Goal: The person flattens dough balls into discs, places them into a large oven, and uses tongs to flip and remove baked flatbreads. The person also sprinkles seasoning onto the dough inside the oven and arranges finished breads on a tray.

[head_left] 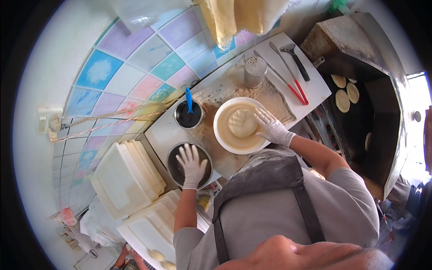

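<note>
White gloves cover both hands. My left hand [191, 166] is spread flat over a round metal bowl [173, 172]; whether it touches anything inside cannot be seen. My right hand [272, 127] lies across the near right rim of a white bowl [221, 143], fingertips at the edge of a pale round mass of dough [242, 123]. Finger-like dents mark the dough's top. Beyond my left hand stands a metal pot [189, 119] of dark liquid, with a blue-handled brush [189, 98] in it.
On the floured worktop [275, 98] are a metal shaker [255, 71], red-handled tongs [296, 91] and a black-handled scraper [297, 60]. Flatbreads [342, 100] lie on a dark griddle [357, 128] to the right. Cream plastic trays [123, 179] stack at left. Another person's hands [135, 258] show at bottom left.
</note>
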`<state>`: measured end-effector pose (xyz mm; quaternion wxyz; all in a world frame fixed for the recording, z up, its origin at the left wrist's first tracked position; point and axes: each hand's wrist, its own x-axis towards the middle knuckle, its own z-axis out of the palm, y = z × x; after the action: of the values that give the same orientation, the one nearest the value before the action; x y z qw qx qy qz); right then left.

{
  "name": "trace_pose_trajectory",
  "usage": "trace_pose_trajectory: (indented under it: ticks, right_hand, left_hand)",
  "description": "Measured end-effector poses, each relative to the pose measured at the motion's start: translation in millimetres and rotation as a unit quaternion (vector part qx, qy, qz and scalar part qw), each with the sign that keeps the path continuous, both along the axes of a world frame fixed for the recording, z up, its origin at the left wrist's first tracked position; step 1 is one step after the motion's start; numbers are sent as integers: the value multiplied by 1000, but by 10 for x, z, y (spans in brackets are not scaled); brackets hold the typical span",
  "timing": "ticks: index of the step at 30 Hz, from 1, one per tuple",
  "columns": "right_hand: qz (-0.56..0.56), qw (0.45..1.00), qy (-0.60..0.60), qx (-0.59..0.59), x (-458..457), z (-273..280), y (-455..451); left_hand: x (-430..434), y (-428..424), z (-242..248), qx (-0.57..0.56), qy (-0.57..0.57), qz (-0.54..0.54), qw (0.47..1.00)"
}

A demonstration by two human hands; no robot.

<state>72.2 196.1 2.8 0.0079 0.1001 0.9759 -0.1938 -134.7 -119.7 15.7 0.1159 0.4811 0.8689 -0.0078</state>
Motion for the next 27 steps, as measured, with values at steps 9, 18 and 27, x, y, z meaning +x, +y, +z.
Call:
trace_pose_trajectory:
  ticks: [9, 18, 27]
  right_hand:
    - [4, 1000, -16, -26, -155, -58, -386]
    - [250, 957, -126, -76, -667, 38, 36]
    - [172, 981, -13, 87, -297, 12, 0]
  left_hand:
    - [494, 1606, -307, 97, -94, -202, 970]
    - [789, 1821, -84, -46, -232, -206, 949]
    - [666, 1477, -281, 205, -69, -126, 968]
